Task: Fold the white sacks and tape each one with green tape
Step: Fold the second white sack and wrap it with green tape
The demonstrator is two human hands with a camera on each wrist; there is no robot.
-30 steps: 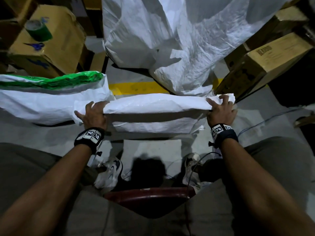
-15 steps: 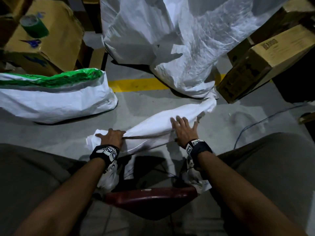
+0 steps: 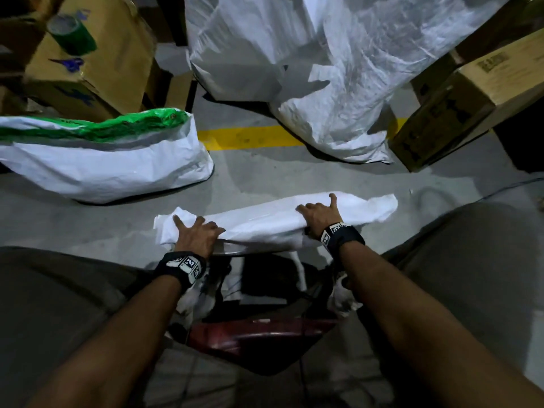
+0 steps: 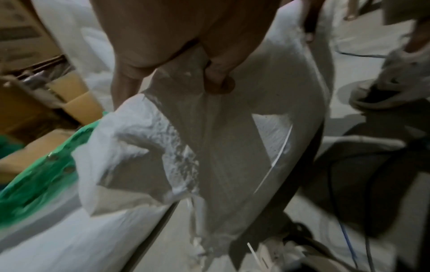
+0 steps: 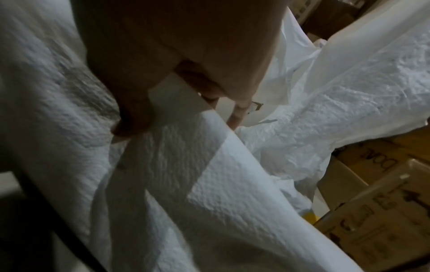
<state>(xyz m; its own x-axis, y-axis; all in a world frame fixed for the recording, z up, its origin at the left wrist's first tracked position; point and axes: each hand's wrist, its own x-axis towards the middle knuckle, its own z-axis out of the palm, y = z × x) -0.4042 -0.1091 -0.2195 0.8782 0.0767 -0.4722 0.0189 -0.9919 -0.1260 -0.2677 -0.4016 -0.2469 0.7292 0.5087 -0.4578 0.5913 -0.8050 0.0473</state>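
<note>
While I sit over the grey floor [image 3: 256, 175], the folded white sack [image 3: 273, 222] lies across the lower middle of the head view, just in front of my shoes. My left hand [image 3: 197, 235] grips its left end: fingers spread over the top, and the left wrist view shows my thumb [image 4: 218, 81] tucked under the fabric, so it is clamped on the sack. My right hand [image 3: 319, 216] holds the right part the same way, fingers over the top edge and thumb [image 5: 132, 117] pressed on the near side in the right wrist view. Left of centre, a filled white bag [image 3: 112, 163] with a green-taped top sits on the floor, apart from the sack. Green tape roll [image 3: 72, 35] is at upper left, on a cardboard box [image 3: 117, 48]. A loose pile of white sacks [image 3: 323, 60] fills the upper middle, behind a yellow floor line [image 3: 250, 136]. More cartons [image 3: 477, 92] at upper right.
</note>
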